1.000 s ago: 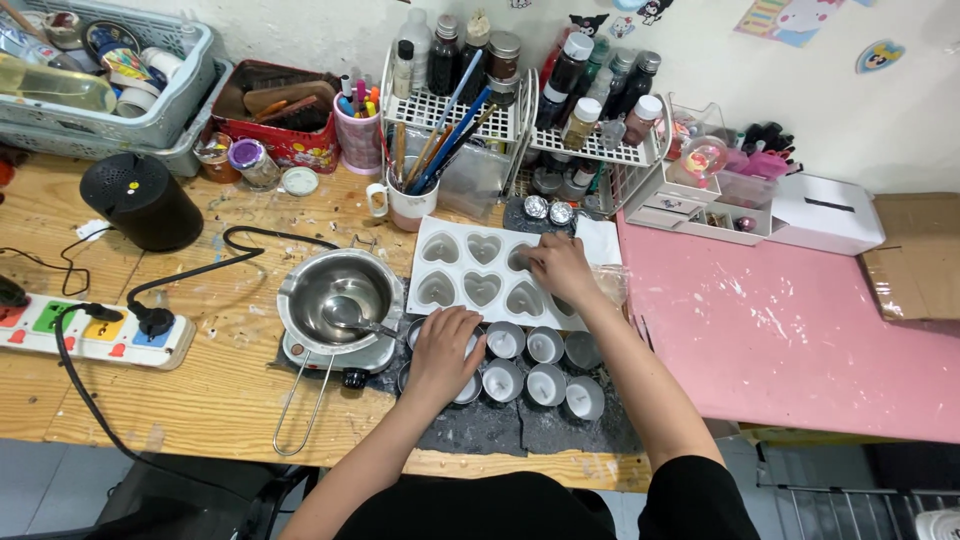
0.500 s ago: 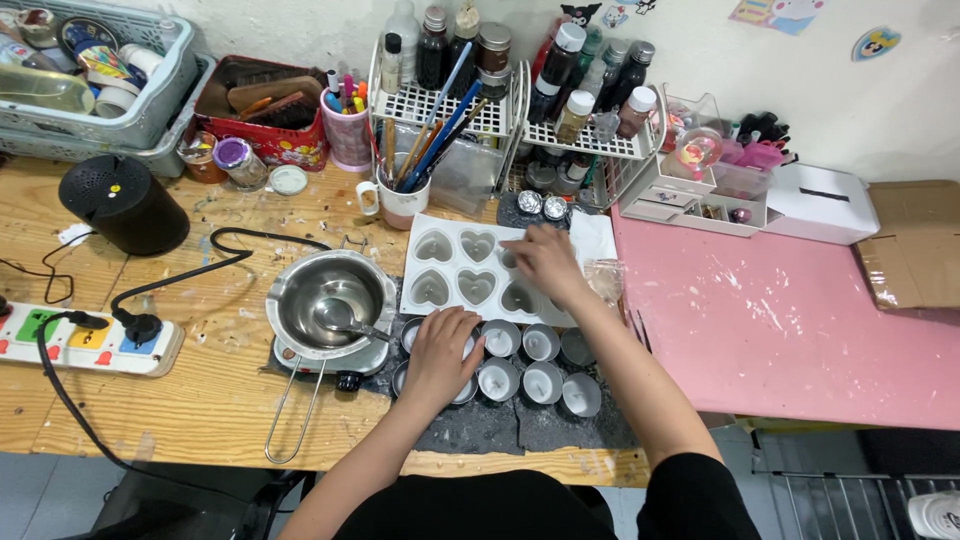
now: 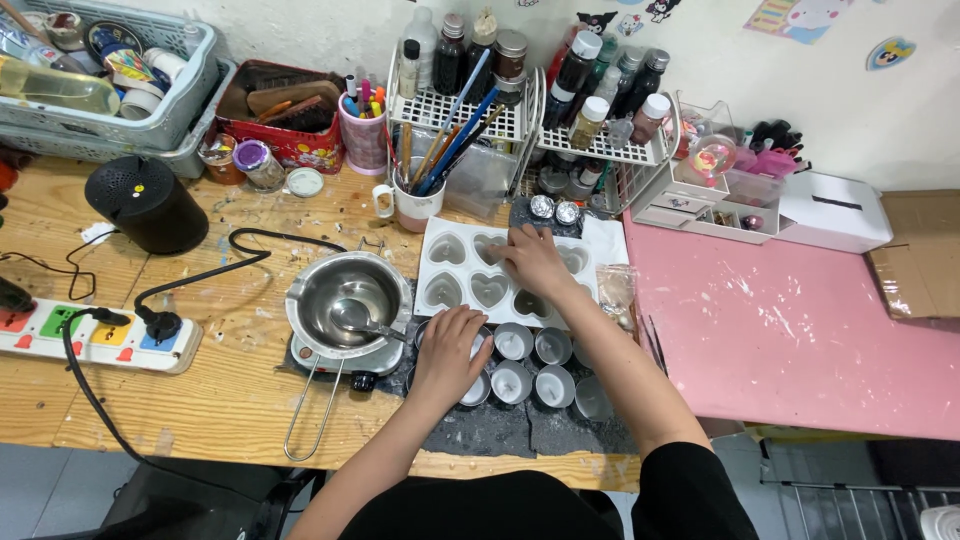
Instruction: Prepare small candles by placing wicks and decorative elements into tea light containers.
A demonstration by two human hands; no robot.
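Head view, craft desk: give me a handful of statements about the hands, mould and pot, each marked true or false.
1. The right hand rests on the white heart-shaped mould. True.
2. The left hand holds the spoon in the pot. False: it lies over the small round metal cups; the spoon lies untouched in the steel pot.
3. The mould's cavities are round. False: they are heart-shaped.
4. The steel pot stands to the left of the mould. True.
5. The black cylinder sits on the pink board. False: it stands on the wooden desk, far from the pink board.
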